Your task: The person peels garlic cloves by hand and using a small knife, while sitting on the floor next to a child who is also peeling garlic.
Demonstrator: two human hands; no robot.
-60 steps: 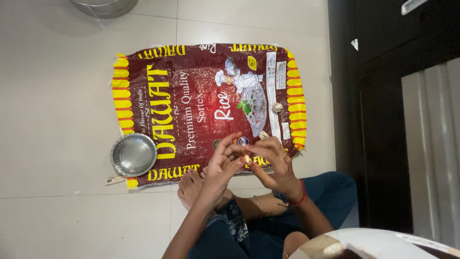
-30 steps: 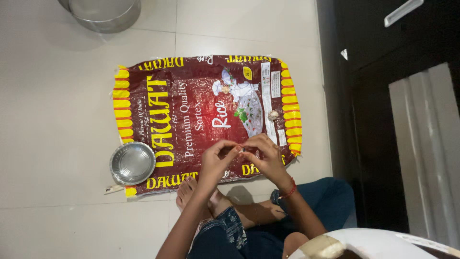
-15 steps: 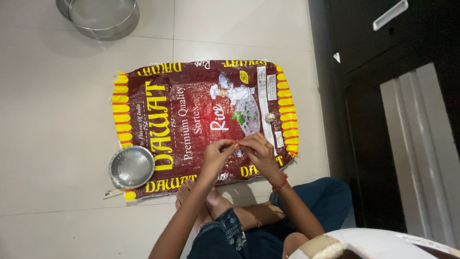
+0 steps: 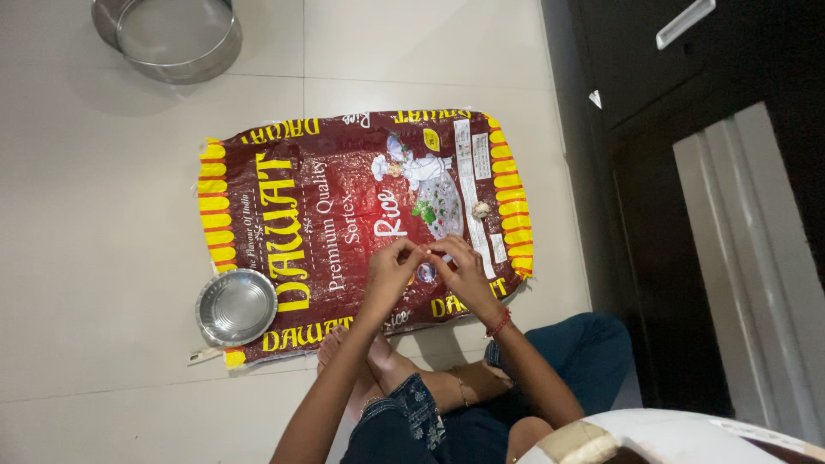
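You sit on the pale tiled floor (image 4: 103, 258) with your legs crossed in blue trousers, bare feet tucked at the near edge of the maroon and yellow sack (image 4: 344, 215) that lies flat as a mat before you. Your left hand (image 4: 391, 271) and right hand (image 4: 464, 271) meet over the near part of the sack, fingertips pinched together on something small between them; what it is I cannot tell, as it is too small to make out. A small whitish lump (image 4: 481, 209) rests on the sack just beyond your right hand. At the sack's near left corner stands a shallow steel bowl (image 4: 236, 307), half on the sack. Well beyond the sack's far left edge sits a round steel sieve (image 4: 172, 39). To the right of the sack rises a dark cabinet (image 4: 687, 129) with a pale handle.
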